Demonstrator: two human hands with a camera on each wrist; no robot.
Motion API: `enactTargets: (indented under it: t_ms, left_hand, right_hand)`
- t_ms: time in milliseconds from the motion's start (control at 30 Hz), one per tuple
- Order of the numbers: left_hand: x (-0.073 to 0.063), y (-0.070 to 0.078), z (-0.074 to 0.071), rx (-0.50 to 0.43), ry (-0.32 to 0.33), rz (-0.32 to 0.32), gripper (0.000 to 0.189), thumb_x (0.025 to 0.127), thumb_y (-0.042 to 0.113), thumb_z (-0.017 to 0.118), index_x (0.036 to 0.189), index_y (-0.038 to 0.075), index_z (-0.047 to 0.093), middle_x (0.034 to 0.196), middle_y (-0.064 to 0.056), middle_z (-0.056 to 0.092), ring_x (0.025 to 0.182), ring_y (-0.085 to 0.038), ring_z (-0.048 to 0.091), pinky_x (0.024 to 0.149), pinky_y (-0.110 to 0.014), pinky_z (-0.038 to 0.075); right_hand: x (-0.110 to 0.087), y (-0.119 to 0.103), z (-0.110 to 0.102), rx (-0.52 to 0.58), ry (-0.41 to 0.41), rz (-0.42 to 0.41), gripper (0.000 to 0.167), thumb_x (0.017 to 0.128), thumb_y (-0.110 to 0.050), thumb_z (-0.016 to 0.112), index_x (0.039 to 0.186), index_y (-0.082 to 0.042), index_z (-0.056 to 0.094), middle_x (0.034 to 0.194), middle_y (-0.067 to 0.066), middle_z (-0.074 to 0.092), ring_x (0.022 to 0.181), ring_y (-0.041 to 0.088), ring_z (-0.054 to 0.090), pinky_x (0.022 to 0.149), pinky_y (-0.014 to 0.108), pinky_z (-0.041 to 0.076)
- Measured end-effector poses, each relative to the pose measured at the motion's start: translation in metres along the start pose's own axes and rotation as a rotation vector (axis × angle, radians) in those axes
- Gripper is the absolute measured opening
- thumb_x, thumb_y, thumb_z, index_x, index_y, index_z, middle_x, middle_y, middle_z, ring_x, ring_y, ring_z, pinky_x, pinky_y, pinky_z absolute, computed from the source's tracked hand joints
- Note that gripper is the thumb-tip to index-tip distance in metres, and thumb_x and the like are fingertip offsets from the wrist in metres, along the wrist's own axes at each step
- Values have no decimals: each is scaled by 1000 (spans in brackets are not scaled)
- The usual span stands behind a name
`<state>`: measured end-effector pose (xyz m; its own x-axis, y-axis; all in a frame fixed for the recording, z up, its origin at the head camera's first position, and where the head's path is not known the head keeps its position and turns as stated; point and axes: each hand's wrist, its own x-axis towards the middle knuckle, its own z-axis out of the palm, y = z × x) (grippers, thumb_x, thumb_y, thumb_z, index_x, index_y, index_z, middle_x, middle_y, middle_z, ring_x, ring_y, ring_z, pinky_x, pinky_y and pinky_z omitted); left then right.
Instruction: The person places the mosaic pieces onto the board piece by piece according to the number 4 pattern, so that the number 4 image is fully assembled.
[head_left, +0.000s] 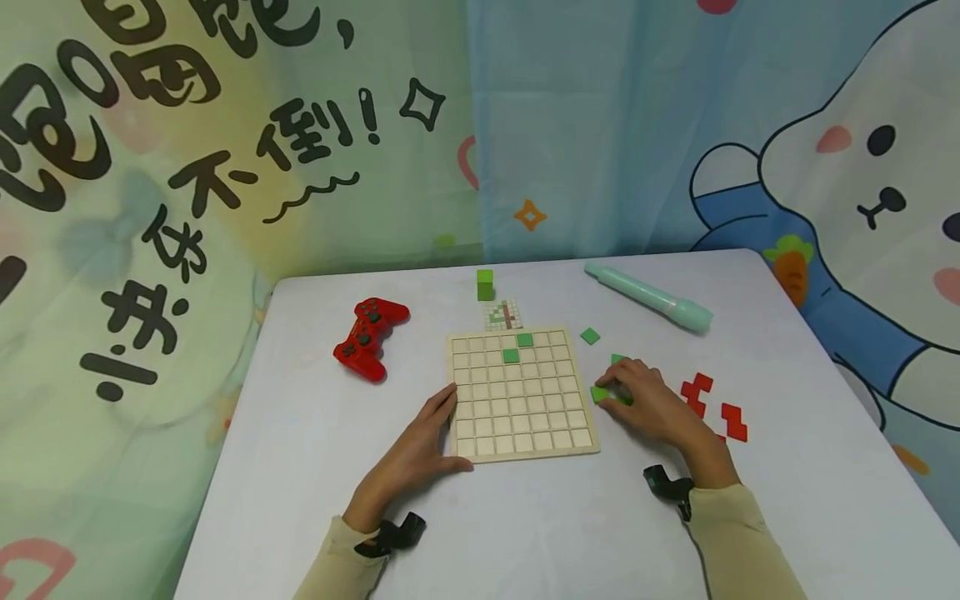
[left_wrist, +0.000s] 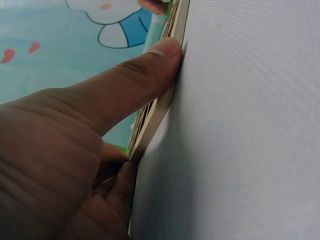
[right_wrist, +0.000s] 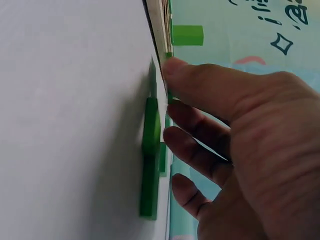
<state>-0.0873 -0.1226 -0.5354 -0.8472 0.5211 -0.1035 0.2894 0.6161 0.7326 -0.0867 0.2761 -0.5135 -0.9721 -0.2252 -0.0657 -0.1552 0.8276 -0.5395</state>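
A wooden grid board (head_left: 521,400) lies on the white table, with two green tiles (head_left: 511,356) in cells near its far edge. At its near left corner, my left hand (head_left: 422,442) is spread, with the thumb (left_wrist: 150,70) laid along the near edge and the other fingers against the left side. Just right of the board, my right hand (head_left: 647,402) pinches a green tile (head_left: 598,393) between thumb and index finger. More green pieces (right_wrist: 150,160) lie under its palm, partly hidden. Beyond that hand is a loose green tile (head_left: 590,336).
Behind the board are a small pattern card (head_left: 501,315) and a green block (head_left: 485,285). A red game controller (head_left: 370,337) lies at the left, a mint-green tube (head_left: 648,296) at the back right. Several red pieces (head_left: 734,422) lie beside the right forearm. A printed curtain (head_left: 585,133) hangs behind the table.
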Motion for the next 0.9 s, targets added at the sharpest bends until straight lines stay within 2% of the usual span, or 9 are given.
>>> enactTargets:
  t_ms: [133,233,467,567,667,900]
  left_hand:
    - [1,-1,-1,-3,-1,-1,117,75,20,99,167,0,29,178,-11,25,165,-31,28,128,-48,38]
    - [2,-3,-2,0,1,4,117,75,20,99,167,0,29,178,-12,24,165,-32,28,128,-48,38]
    - [3,-5,1,2,14,30,116,75,20,99,165,-4,30,177,-14,26,163,-33,32,127,-50,40]
    - [2,-5,2,0,7,36,116,75,21,99,165,-4,30,177,-14,27,163,-33,31,126,-51,40]
    - [2,-5,2,-1,1,45,116,76,22,98,165,-4,29,177,-14,26,163,-33,31,126,-51,40]
    - [1,-5,-1,2,-8,26,118,76,24,98,167,-1,28,178,-12,24,165,-31,28,127,-49,39]
  right_hand:
    - [10,-10,-2,16,10,-12,28,95,-15,80,120,-11,68,125,10,65,119,29,57,107,55,54]
    - [23,-23,-2,22,-1,-60,29,95,-14,81,121,-9,68,122,10,66,114,27,59,103,51,58]
    - [62,-60,3,24,-86,-248,25,97,-13,79,118,-6,69,119,11,66,113,28,61,98,49,56]
    - [76,-73,8,22,-135,-305,22,99,-13,76,118,-5,70,119,11,64,111,26,59,95,46,55]
    - [89,-83,17,-5,-167,-343,20,100,-15,74,118,-6,70,118,9,63,108,24,58,94,44,55]
    - [109,-101,35,-83,-176,-400,20,102,-19,73,117,-6,70,116,9,63,106,23,58,94,43,55]
